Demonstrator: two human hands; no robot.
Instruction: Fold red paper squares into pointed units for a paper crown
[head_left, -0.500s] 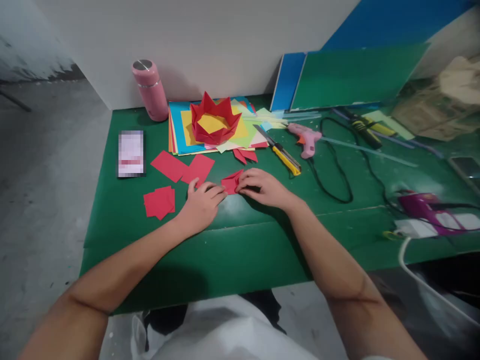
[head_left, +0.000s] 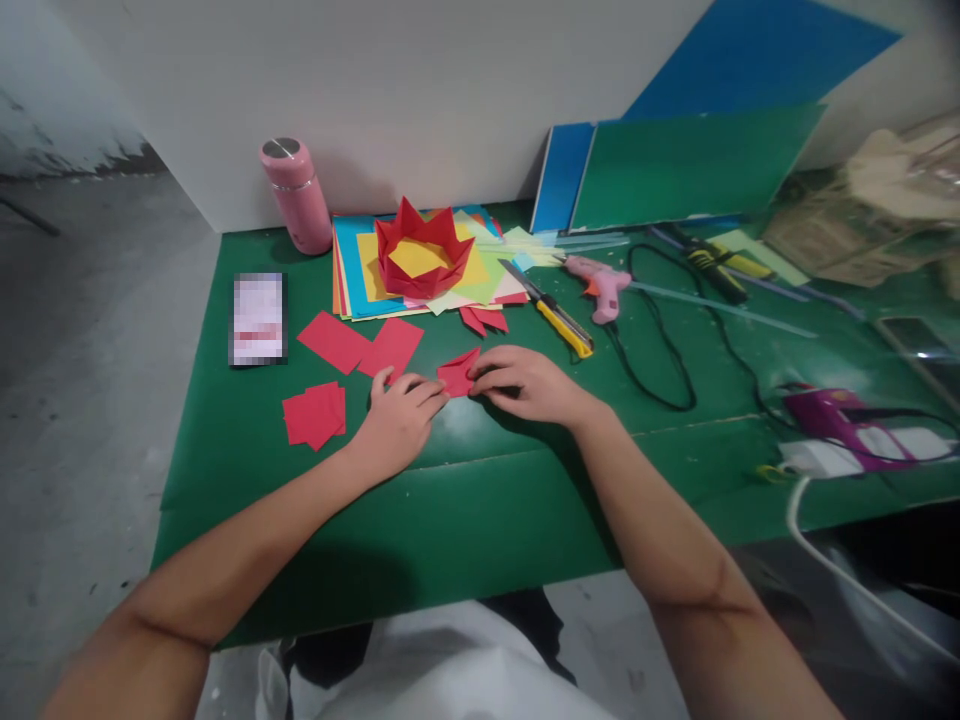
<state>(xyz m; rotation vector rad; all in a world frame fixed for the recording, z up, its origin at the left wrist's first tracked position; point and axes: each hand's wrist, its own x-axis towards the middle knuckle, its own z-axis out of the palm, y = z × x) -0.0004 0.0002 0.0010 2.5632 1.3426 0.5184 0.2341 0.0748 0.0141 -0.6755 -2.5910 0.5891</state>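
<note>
A small folded red paper piece lies on the green table between my hands. My left hand rests on the table with its fingertips pressed onto the piece's left edge. My right hand lies over the piece's right side, fingers curled down and pinching it. Loose red paper squares sit to the left, with two more red squares behind them. A red paper crown stands on a stack of coloured sheets further back.
A pink flask stands at the back left and a phone lies left. A yellow utility knife, a pink glue gun with black cord, a purple tool and green and blue boards lie right.
Both hands stay on the red piece with only slight finger shifts. The view has tilted a little, so everything sits slightly lower in the picture.
</note>
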